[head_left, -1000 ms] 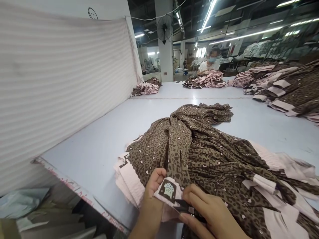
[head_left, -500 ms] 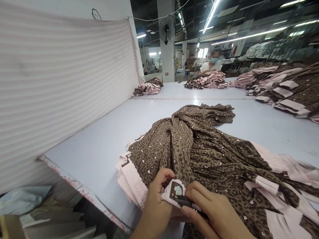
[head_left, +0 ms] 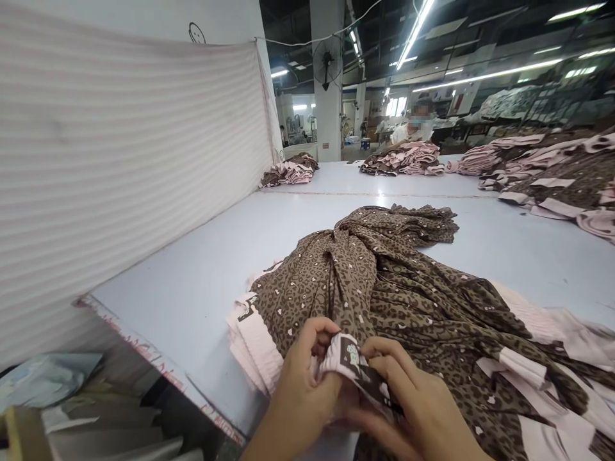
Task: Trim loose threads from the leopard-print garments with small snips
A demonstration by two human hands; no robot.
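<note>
A brown leopard-print garment [head_left: 336,275] with small pale hearts lies bunched on the table before me. At its near end, a pink ribbed band [head_left: 331,366] with a dark patch bearing a pale printed motif [head_left: 353,352] is pinched up between my hands. My left hand [head_left: 305,384] is closed around the band's left side. Its right edge, beside the patch, is held by my right hand [head_left: 413,390], whose thumb is blurred. Under the right fingers shows a bit of a slim black tool [head_left: 396,407], mostly hidden.
Stacked pink ribbed bands [head_left: 252,346] lie left of my hands. Piles of similar garments [head_left: 406,158] stand along the far side, with a larger heap [head_left: 567,173] at right. A white curtain [head_left: 144,141] borders the table [head_left: 173,288] on the left. A masked person [head_left: 414,128] is beyond it.
The black tool, which lay across the patch's lower edge, is now mostly hidden under my right hand. The patch has turned and more dark fabric shows beside it. My view shifted slightly.
</note>
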